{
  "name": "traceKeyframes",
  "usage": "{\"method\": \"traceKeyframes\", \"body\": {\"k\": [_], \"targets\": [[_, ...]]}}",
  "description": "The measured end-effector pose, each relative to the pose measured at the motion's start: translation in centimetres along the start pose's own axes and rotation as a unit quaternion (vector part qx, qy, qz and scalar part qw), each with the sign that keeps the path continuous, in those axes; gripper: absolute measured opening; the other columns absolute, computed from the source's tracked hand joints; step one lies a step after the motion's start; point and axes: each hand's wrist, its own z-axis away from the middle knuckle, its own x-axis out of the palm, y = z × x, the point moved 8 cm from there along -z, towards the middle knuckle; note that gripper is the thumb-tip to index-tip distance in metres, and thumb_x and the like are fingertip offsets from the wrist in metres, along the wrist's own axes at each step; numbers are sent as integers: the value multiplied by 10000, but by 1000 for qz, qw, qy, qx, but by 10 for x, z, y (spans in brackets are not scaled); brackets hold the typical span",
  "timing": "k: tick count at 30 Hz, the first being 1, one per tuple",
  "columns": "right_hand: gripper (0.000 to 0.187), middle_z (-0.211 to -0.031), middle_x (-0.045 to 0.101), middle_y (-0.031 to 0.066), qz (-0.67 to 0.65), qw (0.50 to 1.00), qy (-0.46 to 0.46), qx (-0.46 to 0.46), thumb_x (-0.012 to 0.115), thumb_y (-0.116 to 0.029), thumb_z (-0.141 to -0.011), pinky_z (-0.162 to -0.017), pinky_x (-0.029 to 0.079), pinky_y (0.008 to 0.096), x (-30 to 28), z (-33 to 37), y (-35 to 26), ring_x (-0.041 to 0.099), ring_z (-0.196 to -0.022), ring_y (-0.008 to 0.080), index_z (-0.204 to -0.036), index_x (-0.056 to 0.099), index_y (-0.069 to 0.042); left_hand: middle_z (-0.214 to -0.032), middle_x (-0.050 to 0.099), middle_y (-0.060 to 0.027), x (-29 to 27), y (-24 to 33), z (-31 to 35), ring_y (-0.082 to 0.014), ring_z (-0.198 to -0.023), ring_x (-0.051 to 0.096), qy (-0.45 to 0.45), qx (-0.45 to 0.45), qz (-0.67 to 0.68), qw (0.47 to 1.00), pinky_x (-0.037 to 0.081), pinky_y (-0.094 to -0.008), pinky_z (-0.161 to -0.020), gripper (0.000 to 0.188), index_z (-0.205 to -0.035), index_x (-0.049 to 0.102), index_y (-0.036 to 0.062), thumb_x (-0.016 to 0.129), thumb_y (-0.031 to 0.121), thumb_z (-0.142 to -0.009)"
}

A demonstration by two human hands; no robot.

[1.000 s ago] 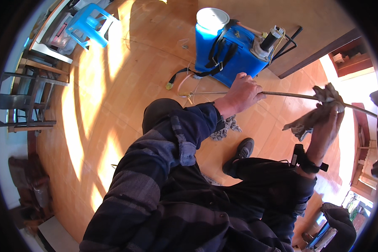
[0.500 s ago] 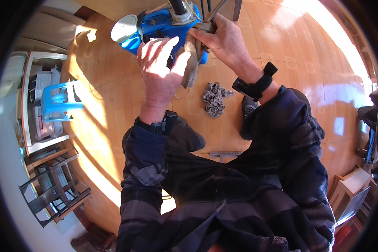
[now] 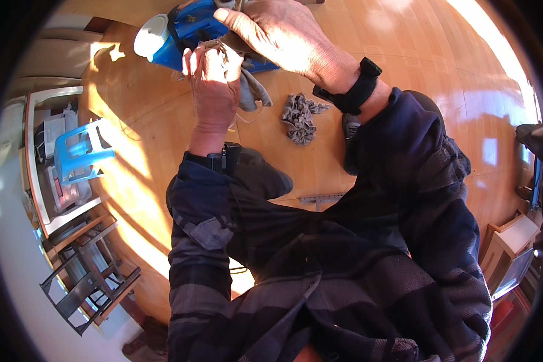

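Your grey-brown cloth (image 3: 256, 90) hangs between your hands at the upper middle of the frame, in front of the blue tank (image 3: 202, 18). It should handle soft, light and limp, so take it by the bunched part rather than the loose tail. Your left hand (image 3: 214, 84) curls its fingers closed on the cloth, forearm rising nearly upright. Your right hand (image 3: 292, 42) reaches in toward the upper left, back up, thumb stretched out; its other fingers are hidden, so you can't tell its grip.
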Motion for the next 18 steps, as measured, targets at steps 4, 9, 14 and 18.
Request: {"method": "traceKeyframes", "body": {"k": [4, 9, 14, 18], "targets": [[635, -679, 643, 193, -88, 986, 143, 25, 508, -505, -1134, -626, 498, 443, -57, -9, 10, 672, -671, 336, -852, 699, 31, -1273, 694, -164, 37, -25, 36, -411, -1323, 533, -70, -64, 16, 995, 328, -577, -1218, 393, -1299, 670, 40, 749, 212, -955], [660, -638, 550, 12, -165, 960, 227, -6, 516, -535, -1137, -564, 403, 293, -112, -2, 10, 517, -603, 105, -785, 679, -2, -1349, 683, -137, 100, -62, 104, -359, -1394, 499, -283, -152, 15, 947, 337, -530, -1204, 450, -1328, 678, 55, 776, 207, -916], [638, -644, 558, 20, -95, 963, 251, -29, 512, -541, -1134, -553, 383, 301, -142, 11, 5, 497, -574, 146, -836, 718, -16, -1373, 692, -95, 131, -83, 136, -316, -1404, 513, -386, -234, -37, 892, 337, -504, -1202, 449, -1338, 704, 67, 745, 251, -930], [655, -692, 543, -25, -122, 969, 202, 75, 493, -591, -1131, -556, 346, 231, -125, 19, 34, 454, -629, 44, -932, 770, -32, -1401, 679, -110, 135, -50, 113, -333, -1396, 526, -342, -181, -9, 922, 341, -505, -1211, 478, -1373, 683, 66, 712, 244, -930]]}}
